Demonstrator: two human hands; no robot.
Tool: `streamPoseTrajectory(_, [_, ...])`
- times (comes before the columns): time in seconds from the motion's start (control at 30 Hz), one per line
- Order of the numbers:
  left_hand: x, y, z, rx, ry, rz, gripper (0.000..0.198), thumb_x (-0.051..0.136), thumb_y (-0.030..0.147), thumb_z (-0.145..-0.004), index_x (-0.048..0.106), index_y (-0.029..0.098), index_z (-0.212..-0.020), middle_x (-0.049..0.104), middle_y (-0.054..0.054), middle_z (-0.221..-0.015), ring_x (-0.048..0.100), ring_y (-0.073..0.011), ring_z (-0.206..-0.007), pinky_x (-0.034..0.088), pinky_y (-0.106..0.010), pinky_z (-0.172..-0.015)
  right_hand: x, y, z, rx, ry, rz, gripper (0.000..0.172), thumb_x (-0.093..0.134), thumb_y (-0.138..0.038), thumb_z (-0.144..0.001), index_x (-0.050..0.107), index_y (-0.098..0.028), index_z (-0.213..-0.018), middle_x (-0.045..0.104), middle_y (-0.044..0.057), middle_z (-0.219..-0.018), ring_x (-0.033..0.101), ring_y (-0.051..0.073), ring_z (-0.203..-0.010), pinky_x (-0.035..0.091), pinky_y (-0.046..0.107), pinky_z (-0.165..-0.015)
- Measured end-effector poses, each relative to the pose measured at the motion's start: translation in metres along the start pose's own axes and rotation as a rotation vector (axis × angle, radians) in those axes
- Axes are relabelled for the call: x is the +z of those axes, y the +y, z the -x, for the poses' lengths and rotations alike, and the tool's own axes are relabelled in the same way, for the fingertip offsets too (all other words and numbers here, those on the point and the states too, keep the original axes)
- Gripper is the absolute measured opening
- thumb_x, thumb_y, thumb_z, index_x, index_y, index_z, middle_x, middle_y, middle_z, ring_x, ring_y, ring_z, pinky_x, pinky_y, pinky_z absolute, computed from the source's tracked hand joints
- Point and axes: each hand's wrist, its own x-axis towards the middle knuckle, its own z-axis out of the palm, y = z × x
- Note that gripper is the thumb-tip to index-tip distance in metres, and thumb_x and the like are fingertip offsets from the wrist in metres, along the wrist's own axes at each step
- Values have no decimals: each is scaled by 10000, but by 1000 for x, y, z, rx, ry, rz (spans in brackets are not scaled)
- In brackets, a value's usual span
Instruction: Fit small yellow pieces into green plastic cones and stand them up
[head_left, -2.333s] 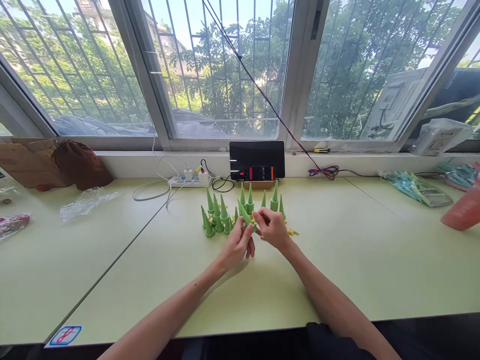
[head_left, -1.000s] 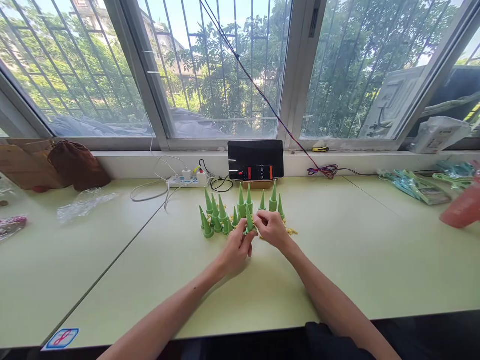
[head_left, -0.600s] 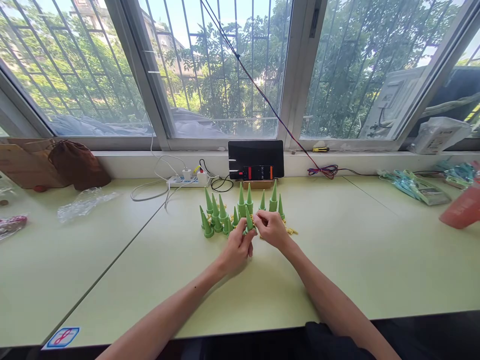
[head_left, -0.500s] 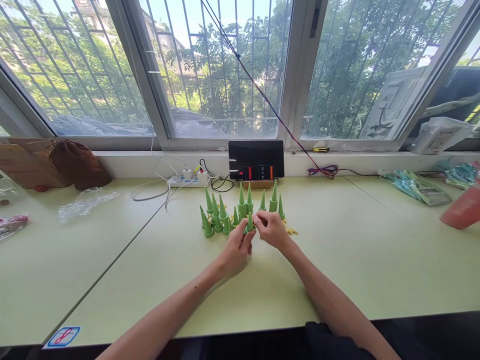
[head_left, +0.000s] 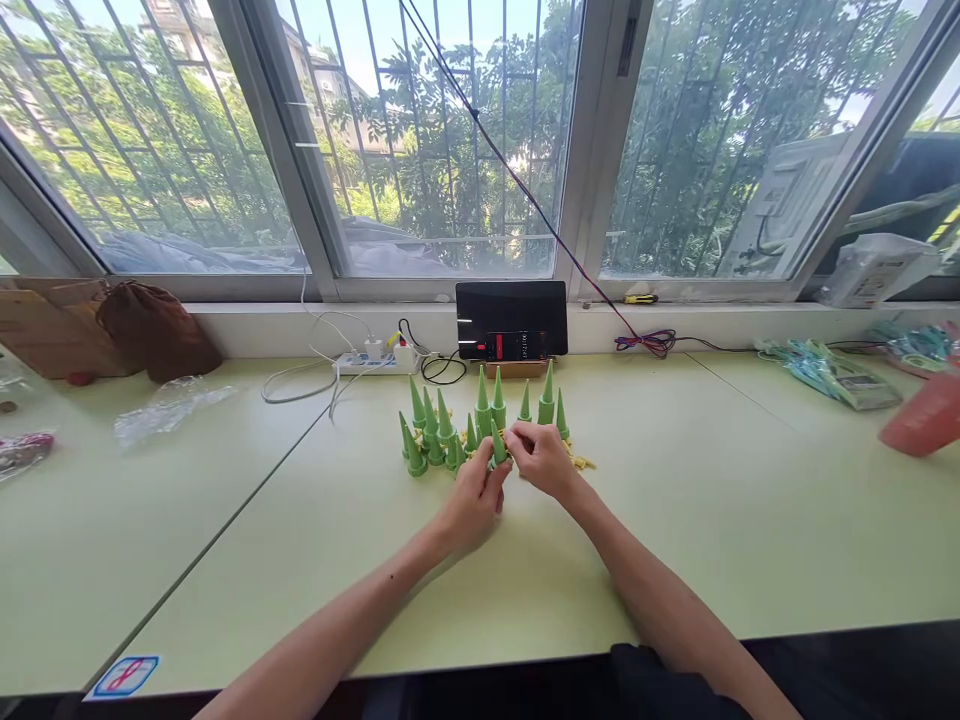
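Between the thumb and fingers of my left hand (head_left: 474, 490) is a small green cone (head_left: 499, 446), its pointed tip up and leaning slightly left. My right hand (head_left: 541, 458) is closed in a pinch close beside the cone's right side; what its fingertips hold is too small to make out. Several more green cones (head_left: 415, 456) with round bases stand upright in a cluster behind and to the left of my hands. Small yellow pieces (head_left: 582, 462) lie scattered among the cones and to the right of my right hand.
Behind the cones, a phone (head_left: 517, 346) with a lit display leans on a black screen (head_left: 511, 300). A power strip (head_left: 376, 362) with cables lies to the left. A brown bag (head_left: 157, 328) sits at the far left, a red container (head_left: 924, 418) at the far right.
The green cone in my left hand has tilted a little to the left. My right hand has shifted very slightly left; otherwise the hands hold their places.
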Motion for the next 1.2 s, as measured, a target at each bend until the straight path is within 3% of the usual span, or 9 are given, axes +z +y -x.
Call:
streamPoseTrajectory(0.17, [-3, 1, 0, 33, 7, -117, 198, 466, 392, -922, 385, 226, -849, 450, 97, -458, 439, -97, -387, 329, -225, -440, 0, -1, 0, -5, 4, -2, 387, 439, -314, -901, 294, -200, -562, 318, -49, -504, 281, 96, -481, 249, 251, -484])
streamPoseTrajectory(0.4, [2, 3, 0, -46, -61, 49, 231, 419, 455, -939, 358, 235, -908, 472, 92, -539, 431, -91, -334, 297, -217, -357, 0, -1, 1, 41, -39, -70, 383, 422, -331, -914, 324, -205, -566, 343, -54, -476, 364, 88, -423, 278, 233, -458])
streamPoseTrajectory(0.63, [-4, -1, -1, 63, 11, -204, 199, 454, 365, -924, 372, 215, -822, 407, 93, -517, 431, -78, -414, 321, -209, -443, 0, 1, 0, -12, 0, 2, 384, 440, -297, -905, 272, -197, -576, 297, -55, -508, 263, 93, -487, 240, 250, -490])
streamPoseTrajectory(0.93, [2, 3, 0, -44, -55, 12, 240, 403, 450, -940, 343, 222, -898, 445, 85, -632, 435, -66, -340, 288, -201, -341, 0, 1, 1, 36, -51, -79, 362, 423, -293, -917, 341, -198, -577, 355, -58, -486, 359, 77, -421, 275, 225, -458])
streamPoseTrajectory(1.2, [-5, -2, -2, 112, 15, -266, 217, 449, 358, -930, 345, 210, -809, 329, 99, -546, 345, -58, -429, 250, -195, -433, 1, 3, 0, -21, 8, 16, 375, 446, -278, -895, 266, -194, -577, 298, -57, -502, 262, 89, -485, 232, 245, -488])
